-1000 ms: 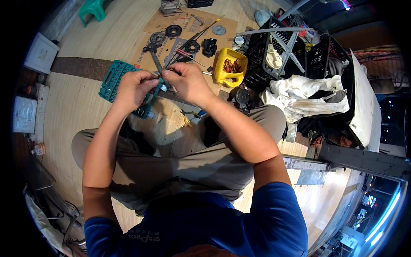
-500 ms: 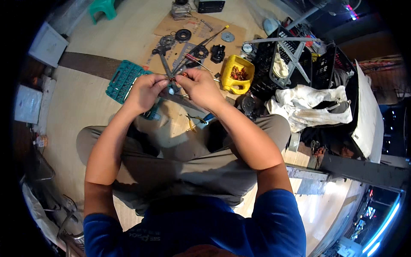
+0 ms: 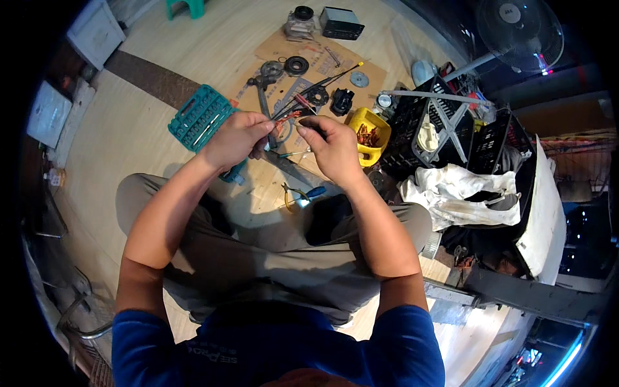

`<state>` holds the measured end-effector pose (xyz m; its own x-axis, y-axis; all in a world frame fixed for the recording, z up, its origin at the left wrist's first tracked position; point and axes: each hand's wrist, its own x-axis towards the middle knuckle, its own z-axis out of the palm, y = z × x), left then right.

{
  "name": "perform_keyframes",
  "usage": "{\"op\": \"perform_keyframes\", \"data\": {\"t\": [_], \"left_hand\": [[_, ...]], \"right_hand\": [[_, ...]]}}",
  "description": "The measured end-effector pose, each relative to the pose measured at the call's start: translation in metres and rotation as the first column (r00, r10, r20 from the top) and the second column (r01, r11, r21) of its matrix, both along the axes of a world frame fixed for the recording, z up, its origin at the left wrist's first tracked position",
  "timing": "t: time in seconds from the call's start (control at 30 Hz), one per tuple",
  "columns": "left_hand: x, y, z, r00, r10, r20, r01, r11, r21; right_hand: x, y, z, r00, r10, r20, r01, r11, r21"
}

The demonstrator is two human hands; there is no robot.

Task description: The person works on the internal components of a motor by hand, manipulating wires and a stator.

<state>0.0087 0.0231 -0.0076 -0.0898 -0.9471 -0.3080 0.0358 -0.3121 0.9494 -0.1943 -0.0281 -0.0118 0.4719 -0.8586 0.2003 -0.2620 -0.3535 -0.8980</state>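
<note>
On the left, a teal tool case [image 3: 204, 116] lies on the pale floor [image 3: 151, 138] with its rows of small pieces facing up, which likely leaves each one easy to pick by sight. Just to its right, the left hand [image 3: 242, 137] pinches thumb against fingertips on a bunch of thin reddish strands [image 3: 290, 117]; the strands stretch toward the other hand, in the middle of the work area and above the floor, probably held up there so that they can be seen and handled freely. Behind them a cardboard sheet [image 3: 274, 48] spreads under loose parts, among them a black ring [image 3: 288, 66], perhaps to keep them together and off the floor. Nearer the person, yellow-handled pliers [image 3: 288, 198] and a blue-handled tool [image 3: 316, 192] lie between the knees, within short reach. The right hand [image 3: 334, 145] faces the left, its thumb bent toward the curled forefinger; whether it grips the strands' far end, I cannot tell. Just beyond it, a cut-out yellow jug [image 3: 385, 135] holds reddish-brown pieces, its walls seemingly serving to keep them from scattering. Farther right stand black crates [image 3: 403, 145], with a white cloth [image 3: 461, 193] heaped near them, apparently set aside from the work.
</note>
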Motion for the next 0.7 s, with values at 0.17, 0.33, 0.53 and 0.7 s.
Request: {"op": "perform_keyframes", "data": {"t": [0.17,0.33,0.53,0.7], "left_hand": [[0.000,0.002,0.000,0.920,0.020,0.392,0.035,0.991,-0.133],[-0.005,0.007,-0.002,0.724,0.153,0.673,0.222,0.872,-0.437],[-0.008,0.009,0.005,0.620,0.137,0.773,0.357,0.828,-0.433],[-0.012,0.011,0.003,0.605,0.225,0.764,0.305,0.820,-0.483]], "right_hand": [[-0.002,-0.002,0.012,0.984,-0.011,-0.180,-0.070,0.897,-0.437],[0.002,-0.005,0.012,0.996,0.050,-0.076,-0.084,0.840,-0.537],[-0.001,-0.008,-0.005,0.975,0.011,-0.223,-0.038,0.993,-0.114],[0.002,-0.014,-0.012,0.998,-0.048,-0.034,0.056,0.941,0.333]]}}
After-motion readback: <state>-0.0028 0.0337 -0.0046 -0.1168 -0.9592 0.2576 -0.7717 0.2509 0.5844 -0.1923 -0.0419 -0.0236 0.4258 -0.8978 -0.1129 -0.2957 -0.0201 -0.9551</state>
